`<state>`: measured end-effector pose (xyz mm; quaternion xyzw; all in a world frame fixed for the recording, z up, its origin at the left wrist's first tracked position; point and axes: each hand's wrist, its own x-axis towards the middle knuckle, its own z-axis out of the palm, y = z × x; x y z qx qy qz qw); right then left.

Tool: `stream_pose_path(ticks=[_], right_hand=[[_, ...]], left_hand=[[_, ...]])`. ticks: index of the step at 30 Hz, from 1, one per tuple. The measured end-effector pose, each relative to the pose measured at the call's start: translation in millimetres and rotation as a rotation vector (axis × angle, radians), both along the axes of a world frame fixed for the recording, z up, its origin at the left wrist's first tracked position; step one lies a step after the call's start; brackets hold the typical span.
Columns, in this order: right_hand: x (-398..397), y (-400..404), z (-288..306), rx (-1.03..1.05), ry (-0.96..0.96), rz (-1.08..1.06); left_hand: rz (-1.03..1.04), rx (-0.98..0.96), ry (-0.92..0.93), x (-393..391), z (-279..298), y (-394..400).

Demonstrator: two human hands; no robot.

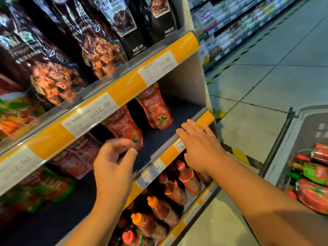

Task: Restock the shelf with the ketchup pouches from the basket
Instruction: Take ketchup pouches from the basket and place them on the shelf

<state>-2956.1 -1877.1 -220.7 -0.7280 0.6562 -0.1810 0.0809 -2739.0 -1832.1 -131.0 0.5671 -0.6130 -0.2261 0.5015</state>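
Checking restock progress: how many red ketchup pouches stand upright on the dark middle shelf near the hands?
2: one ketchup pouch just beyond the left hand, another further right and back. More may be hidden behind the price rail.

Two ketchup pouches (124,128) stand on the shelf (159,134), the basket (291,139) to its right.

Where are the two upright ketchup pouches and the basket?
Nearer ketchup pouch (125,128): head view, red front label.
Farther ketchup pouch (156,110): head view, front middle.
Basket (276,144): head view, dark left rim.
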Motion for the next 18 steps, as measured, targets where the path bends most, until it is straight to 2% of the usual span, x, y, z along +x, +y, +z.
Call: stream_pose_path(ticks=[3, 10, 12, 13, 15, 18], right_hand=[[-1, -2, -1, -0.012, -0.026, 0.005], [-5, -1, -1, -0.029, -0.062, 0.023], [-4, 0, 1, -0.034, -0.064, 0.034], [-5, 0, 1, -0.035, -0.068, 0.036], [-6, 0, 2, -0.032, -0.078, 0.039], [-7, 0, 2, -0.025, -0.090, 0.044]], left_hand=[[-0.163, 0.044, -0.022, -37, 10, -18], [0.054, 0.414, 0.155, -107, 2, -95], [0.004, 0.603, 0.250, -108, -11, -117], [-0.028, 0.628, 0.239, -106, -18, -132], [0.038, 0.557, 0.151, -105, -30, -152], [0.256, 0.235, -0.071, -106, -37, -175]])
